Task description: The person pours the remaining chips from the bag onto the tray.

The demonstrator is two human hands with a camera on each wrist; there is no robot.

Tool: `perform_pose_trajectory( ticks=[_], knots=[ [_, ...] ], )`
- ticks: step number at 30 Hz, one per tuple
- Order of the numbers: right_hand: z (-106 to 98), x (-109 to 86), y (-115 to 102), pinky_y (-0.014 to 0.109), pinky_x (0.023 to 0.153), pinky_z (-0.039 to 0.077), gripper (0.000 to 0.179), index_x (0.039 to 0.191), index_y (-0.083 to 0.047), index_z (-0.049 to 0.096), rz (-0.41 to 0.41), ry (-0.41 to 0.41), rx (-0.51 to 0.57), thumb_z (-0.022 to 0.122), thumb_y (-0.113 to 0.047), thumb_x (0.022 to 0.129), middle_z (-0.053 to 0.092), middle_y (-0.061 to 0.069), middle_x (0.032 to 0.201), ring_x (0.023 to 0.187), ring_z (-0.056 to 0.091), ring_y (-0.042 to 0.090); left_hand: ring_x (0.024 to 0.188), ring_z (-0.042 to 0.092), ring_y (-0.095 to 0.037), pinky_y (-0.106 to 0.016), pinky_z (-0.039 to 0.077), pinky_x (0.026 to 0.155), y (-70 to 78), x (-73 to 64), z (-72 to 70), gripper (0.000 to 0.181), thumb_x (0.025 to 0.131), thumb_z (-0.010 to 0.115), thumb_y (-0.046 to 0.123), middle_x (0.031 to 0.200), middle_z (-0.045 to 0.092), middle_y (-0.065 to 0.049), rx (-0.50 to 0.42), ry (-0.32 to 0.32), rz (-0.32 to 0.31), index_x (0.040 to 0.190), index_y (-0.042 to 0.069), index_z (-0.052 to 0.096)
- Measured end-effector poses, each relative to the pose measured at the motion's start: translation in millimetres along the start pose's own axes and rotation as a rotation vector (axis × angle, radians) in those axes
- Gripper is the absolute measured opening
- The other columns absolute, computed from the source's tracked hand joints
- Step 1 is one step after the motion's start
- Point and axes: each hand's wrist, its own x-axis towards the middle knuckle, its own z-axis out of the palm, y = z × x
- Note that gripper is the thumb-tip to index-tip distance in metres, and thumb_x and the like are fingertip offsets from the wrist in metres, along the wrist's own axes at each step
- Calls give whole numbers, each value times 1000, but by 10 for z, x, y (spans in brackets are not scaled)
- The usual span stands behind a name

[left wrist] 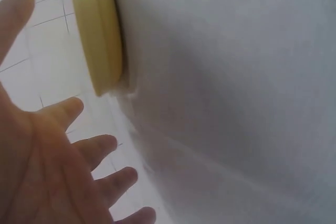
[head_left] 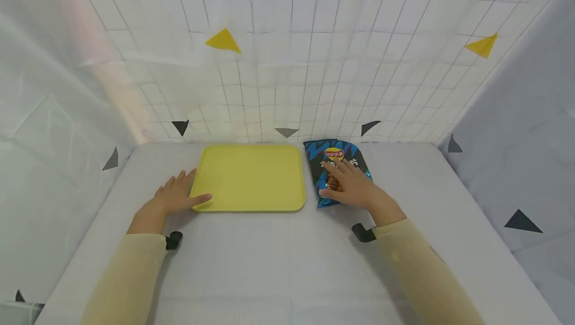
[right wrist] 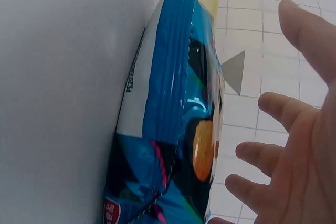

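A yellow tray (head_left: 251, 177) lies flat on the white table. My left hand (head_left: 175, 196) is spread at the tray's left end, its thumb over the front left corner. In the left wrist view, that hand (left wrist: 47, 166) shows straight, parted fingers with nothing in them, near the tray's edge (left wrist: 100, 35). Right of the tray lies a blue and black bag of chips (head_left: 316, 167). Above the bag my right hand (head_left: 352, 185) is spread out. From the right wrist, a gap shows between the chip bag (right wrist: 173, 103) and the hand's (right wrist: 294, 166) extended fingers.
The white table (head_left: 269, 265) reaches back to a grid-lined white curtain (head_left: 278, 85) with yellow and dark triangles. Pale sheets (head_left: 516, 155) hang along both sides. A narrow strip of table separates the tray from the bag.
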Motion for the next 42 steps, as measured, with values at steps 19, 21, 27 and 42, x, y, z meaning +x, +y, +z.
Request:
perform_pose_trajectory(
  ticks=[19,21,27,42],
  knots=[
    [99,161,-118,70,114,9,81,160,-26,26,41,-78,-39,56,-61,95,11,17,167,150,9,48,143,3,-61,-76,7,109,25,-36,54,122,79,67,73,159,6,-37,-25,-50,-28,160,1,10],
    [113,195,-117,71,114,8,80,160,-27,27,47,-92,-39,56,-62,95,11,17,167,150,8,48,143,3,-61,-76,7,109,24,-47,45,123,79,67,73,159,6,-37,-27,-49,-28,160,1,10],
    [217,291,-86,72,113,9,80,160,-30,26,61,-148,-130,51,-68,94,3,17,167,150,6,47,144,3,-60,-76,6,109,-10,-53,48,124,77,70,71,160,6,-36,-40,-46,-15,160,1,9],
    [317,371,-122,80,107,8,76,158,-39,28,113,-185,-201,52,-69,92,-5,17,167,147,0,56,144,0,-60,-80,3,106,-3,-51,46,124,78,68,73,160,4,-35,-38,-53,-25,161,4,8]
  ],
)
